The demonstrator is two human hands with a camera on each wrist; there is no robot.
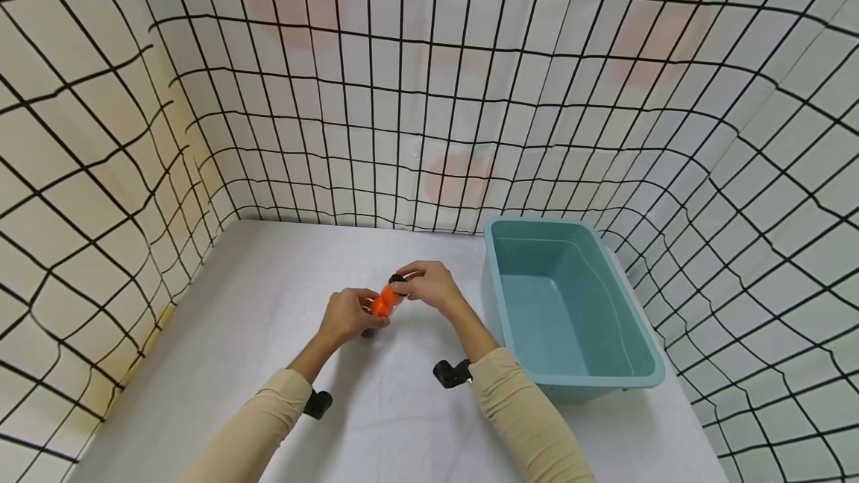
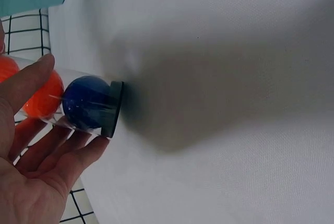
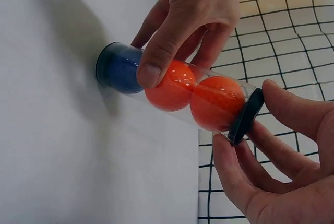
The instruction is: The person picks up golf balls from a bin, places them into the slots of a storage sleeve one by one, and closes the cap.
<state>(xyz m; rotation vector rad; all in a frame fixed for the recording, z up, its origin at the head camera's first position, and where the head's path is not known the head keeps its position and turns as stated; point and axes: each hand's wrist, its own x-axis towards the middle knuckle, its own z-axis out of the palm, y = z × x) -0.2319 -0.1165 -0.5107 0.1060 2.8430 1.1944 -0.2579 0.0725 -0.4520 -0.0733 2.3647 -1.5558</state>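
A clear tube (image 3: 194, 120) holds two orange balls (image 3: 169, 85) and a blue ball (image 2: 86, 102) in a row. My left hand (image 1: 347, 313) grips it round the middle, thumb across one side and fingers on the other. At the tube's upper right end, my right hand (image 1: 429, 285) pinches the dark cap (image 3: 245, 116) between thumb and fingers. That cap sits slightly askew to the tube's end. Another dark cap (image 2: 116, 109) is on the blue ball's end. The tube is held tilted over the white table.
A light blue plastic bin (image 1: 570, 319) stands on the white table (image 1: 403, 423), right of my right forearm. Black netting (image 1: 429, 95) rises round the back and sides. A black wrist-worn device (image 1: 452, 373) juts from beside each sleeve.
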